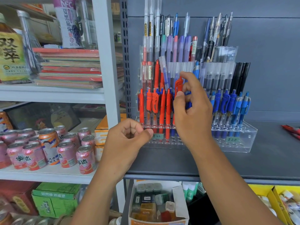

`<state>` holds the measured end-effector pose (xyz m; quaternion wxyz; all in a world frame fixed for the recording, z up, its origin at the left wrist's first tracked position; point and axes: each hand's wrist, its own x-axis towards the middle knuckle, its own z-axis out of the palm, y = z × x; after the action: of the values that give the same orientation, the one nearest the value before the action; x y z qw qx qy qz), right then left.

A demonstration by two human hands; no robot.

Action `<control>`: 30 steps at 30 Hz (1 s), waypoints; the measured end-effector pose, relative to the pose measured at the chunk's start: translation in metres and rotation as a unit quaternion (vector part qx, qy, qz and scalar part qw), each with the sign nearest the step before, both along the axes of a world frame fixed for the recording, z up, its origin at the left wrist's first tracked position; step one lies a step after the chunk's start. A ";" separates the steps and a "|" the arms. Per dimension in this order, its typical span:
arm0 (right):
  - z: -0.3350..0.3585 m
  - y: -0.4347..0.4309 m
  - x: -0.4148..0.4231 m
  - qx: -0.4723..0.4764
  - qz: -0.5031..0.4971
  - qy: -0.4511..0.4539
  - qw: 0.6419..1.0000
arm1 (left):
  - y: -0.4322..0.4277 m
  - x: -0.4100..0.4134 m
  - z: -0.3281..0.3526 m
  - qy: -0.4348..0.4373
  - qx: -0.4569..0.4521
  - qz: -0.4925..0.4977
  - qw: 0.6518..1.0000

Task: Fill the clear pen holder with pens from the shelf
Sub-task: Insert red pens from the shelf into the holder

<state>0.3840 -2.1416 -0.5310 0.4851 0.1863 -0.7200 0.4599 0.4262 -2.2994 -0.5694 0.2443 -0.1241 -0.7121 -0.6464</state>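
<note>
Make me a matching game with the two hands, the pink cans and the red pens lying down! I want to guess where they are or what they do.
Things:
1. right hand
2. left hand
3. pink cans
4. loose red pens

Places or states:
A. lying on the grey shelf, far right
B. standing on the white shelf, left
C. pinching a red pen at the clear pen holder
D. curled, holding nothing

Pairs: 1-C, 2-D, 3-B, 4-A.

I read ¥2.0 on two green tags (156, 136) on the clear pen holder (243, 143), and 双萃 on the tea bottle (11, 51).
</note>
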 end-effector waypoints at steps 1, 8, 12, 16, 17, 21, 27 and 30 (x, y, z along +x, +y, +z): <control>0.000 0.000 0.000 0.001 -0.002 -0.001 1.000 | 0.000 0.000 0.000 0.001 0.000 -0.001 1.000; -0.003 0.002 -0.001 0.018 -0.040 -0.009 0.999 | 0.000 0.000 0.001 -0.006 0.024 -0.013 1.000; -0.002 0.004 0.001 0.020 -0.067 -0.032 0.997 | 0.000 0.000 0.001 0.000 0.037 -0.020 0.999; -0.002 0.004 0.002 0.033 -0.075 -0.035 0.996 | -0.001 0.001 0.003 -0.005 0.048 -0.021 0.999; -0.002 0.004 0.001 0.035 -0.073 -0.040 0.996 | -0.001 0.001 0.003 -0.007 0.049 -0.020 0.999; -0.004 0.004 0.000 0.054 -0.077 -0.041 0.995 | -0.001 0.001 0.003 -0.012 0.049 -0.017 0.999; -0.003 0.004 0.001 0.059 -0.102 -0.049 0.992 | -0.001 0.000 0.002 -0.011 0.048 -0.015 0.999; -0.002 0.006 0.001 0.052 -0.132 -0.064 0.988 | -0.001 0.000 0.002 -0.012 0.048 -0.015 0.999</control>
<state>0.3853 -2.1351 -0.5332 0.4839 0.0848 -0.7908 0.3652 0.4267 -2.3001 -0.5673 0.2314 -0.1153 -0.6814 -0.6847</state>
